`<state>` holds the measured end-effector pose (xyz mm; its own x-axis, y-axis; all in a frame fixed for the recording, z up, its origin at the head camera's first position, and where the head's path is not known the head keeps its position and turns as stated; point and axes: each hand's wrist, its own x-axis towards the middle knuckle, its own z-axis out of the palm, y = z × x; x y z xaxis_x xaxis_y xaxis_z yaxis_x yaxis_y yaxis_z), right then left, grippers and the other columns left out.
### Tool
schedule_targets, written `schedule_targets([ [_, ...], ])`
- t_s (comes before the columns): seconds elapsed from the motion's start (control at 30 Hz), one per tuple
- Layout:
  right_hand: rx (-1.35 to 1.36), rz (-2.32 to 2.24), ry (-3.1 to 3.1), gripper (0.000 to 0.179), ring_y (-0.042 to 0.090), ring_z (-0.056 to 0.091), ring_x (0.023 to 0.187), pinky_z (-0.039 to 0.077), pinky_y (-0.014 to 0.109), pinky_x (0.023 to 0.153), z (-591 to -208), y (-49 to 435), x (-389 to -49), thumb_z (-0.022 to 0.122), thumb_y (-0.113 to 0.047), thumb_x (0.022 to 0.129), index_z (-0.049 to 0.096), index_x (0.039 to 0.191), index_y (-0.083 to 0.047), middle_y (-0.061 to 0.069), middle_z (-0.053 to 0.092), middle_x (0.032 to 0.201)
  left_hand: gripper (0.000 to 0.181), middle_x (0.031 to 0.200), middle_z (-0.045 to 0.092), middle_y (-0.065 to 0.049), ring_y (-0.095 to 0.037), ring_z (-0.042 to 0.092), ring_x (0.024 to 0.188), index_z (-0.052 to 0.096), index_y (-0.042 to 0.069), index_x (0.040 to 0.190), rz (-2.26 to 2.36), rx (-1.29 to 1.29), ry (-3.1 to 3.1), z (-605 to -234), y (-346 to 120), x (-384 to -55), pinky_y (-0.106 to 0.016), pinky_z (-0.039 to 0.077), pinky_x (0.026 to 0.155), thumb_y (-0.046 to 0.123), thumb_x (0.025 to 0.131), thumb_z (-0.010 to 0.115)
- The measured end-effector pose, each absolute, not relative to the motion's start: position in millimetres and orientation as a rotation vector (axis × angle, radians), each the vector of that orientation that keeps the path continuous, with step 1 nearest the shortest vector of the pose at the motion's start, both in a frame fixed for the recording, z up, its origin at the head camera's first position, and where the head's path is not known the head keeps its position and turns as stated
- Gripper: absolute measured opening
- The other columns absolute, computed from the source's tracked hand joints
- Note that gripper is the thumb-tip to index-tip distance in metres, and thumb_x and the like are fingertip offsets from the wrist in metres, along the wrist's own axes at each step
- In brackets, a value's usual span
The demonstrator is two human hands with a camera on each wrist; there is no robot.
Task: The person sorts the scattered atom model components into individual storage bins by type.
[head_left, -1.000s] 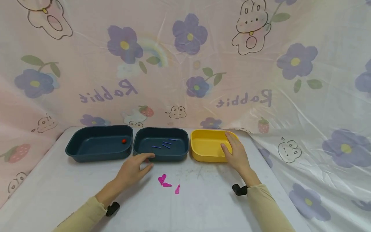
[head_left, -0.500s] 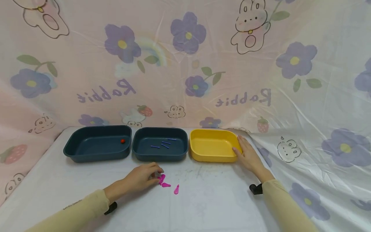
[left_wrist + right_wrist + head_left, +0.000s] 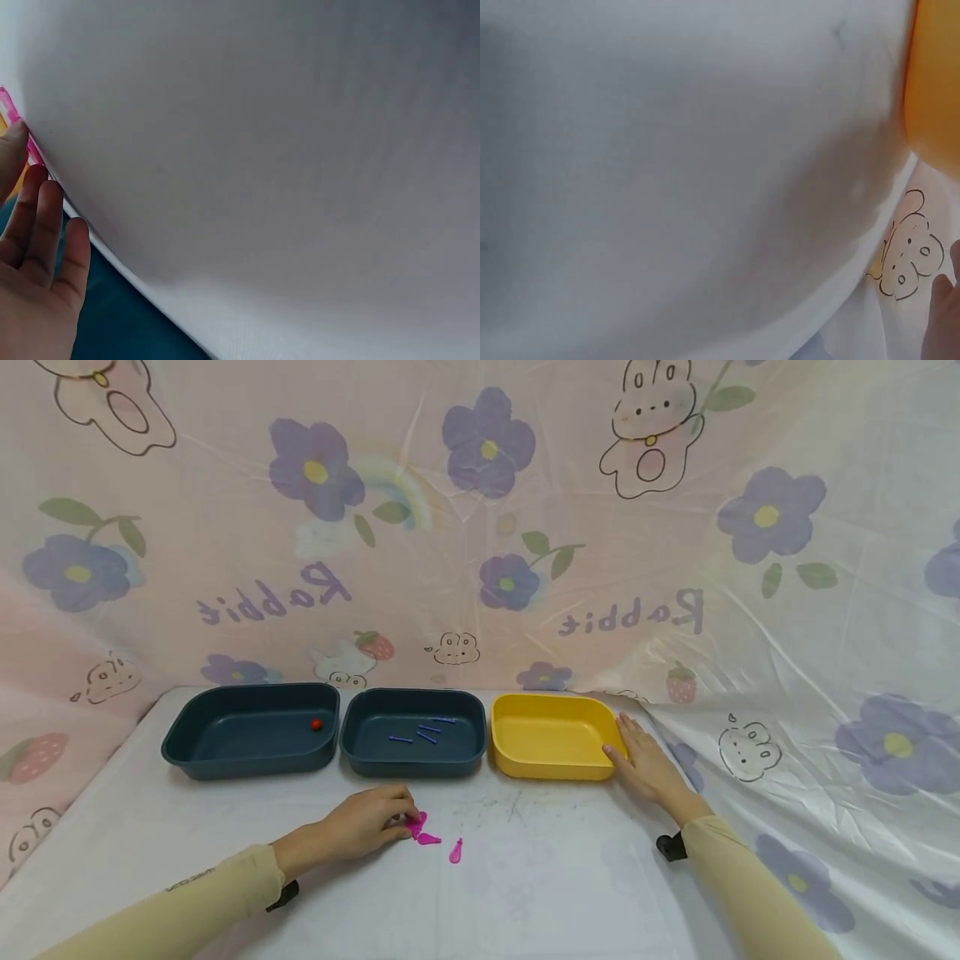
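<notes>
My left hand [image 3: 366, 821] is low over the white table, its thumb and fingertips at a cluster of small pink teardrop-shaped pieces [image 3: 428, 839]. In the left wrist view, pink pieces [image 3: 34, 150] show at the gap between the thumb and the slightly bent fingers [image 3: 46, 217], none clearly gripped. One more pink piece [image 3: 456, 851] lies apart to the right. My right hand [image 3: 651, 768] rests against the right side of the yellow tray [image 3: 555, 771], fingers extended. Only a bit of that hand [image 3: 941, 322] shows at the edge of the right wrist view.
A large dark blue tray [image 3: 255, 765] at the back left holds a small red ball [image 3: 317, 724]. Beside it, a smaller dark blue tray [image 3: 412, 767] contains several thin blue sticks [image 3: 427, 737]. A patterned curtain [image 3: 420, 602] hangs behind the trays.
My left hand has come down from the front of the middle tray to the pink pieces. My right hand has shifted from over the yellow tray to its right side.
</notes>
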<state>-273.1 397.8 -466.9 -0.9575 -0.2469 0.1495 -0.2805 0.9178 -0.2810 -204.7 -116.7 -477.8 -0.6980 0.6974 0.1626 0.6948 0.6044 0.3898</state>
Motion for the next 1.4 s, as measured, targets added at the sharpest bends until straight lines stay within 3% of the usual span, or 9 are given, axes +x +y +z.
schedule_targets([
  [0.3,0.419,0.488,-2.966,0.078,0.05,0.011,0.156,0.013,0.065,0.125,-469.0,397.3,-271.9,0.035,-0.046,0.113,0.013,0.162,0.009,0.028,0.009,0.171,0.018,0.101,0.066,0.012,-0.007,0.063,0.089,0.08,0.021,0.104,0.712,1.288,2.744,-475.3,-119.8,-211.7,-0.026,0.058,0.078,0.019,0.087,0.086],
  [0.47,0.414,0.484,-2.96,0.078,0.05,0.014,0.155,0.015,0.065,0.124,-472.2,398.1,-272.9,0.034,-0.048,0.113,0.014,0.162,0.009,0.028,0.01,0.171,0.014,0.097,0.064,0.015,-0.002,0.058,0.088,0.08,0.023,0.099,0.747,1.237,2.667,-472.1,-120.0,-217.0,-0.026,0.057,0.079,0.018,0.088,0.086],
  [1.1,0.396,0.501,-2.979,0.078,0.05,0.012,0.156,0.014,0.064,0.125,-469.3,399.0,-271.6,0.035,-0.046,0.113,0.012,0.163,0.009,0.027,0.008,0.171,0.013,0.094,0.064,0.012,-0.003,0.057,0.085,0.08,0.018,0.101,0.768,1.231,2.555,-467.3,-116.8,-229.2,-0.023,0.054,0.077,0.015,0.089,0.084],
  [1.4,0.41,0.521,-2.974,0.079,0.049,0.01,0.157,0.014,0.065,0.125,-468.6,397.0,-271.9,0.036,-0.047,0.113,0.013,0.162,0.009,0.027,0.008,0.171,0.015,0.093,0.062,0.016,-0.003,0.055,0.084,0.074,0.024,0.095,0.762,1.204,2.612,-471.4,-117.1,-224.0,-0.025,0.053,0.078,0.016,0.089,0.084],
])
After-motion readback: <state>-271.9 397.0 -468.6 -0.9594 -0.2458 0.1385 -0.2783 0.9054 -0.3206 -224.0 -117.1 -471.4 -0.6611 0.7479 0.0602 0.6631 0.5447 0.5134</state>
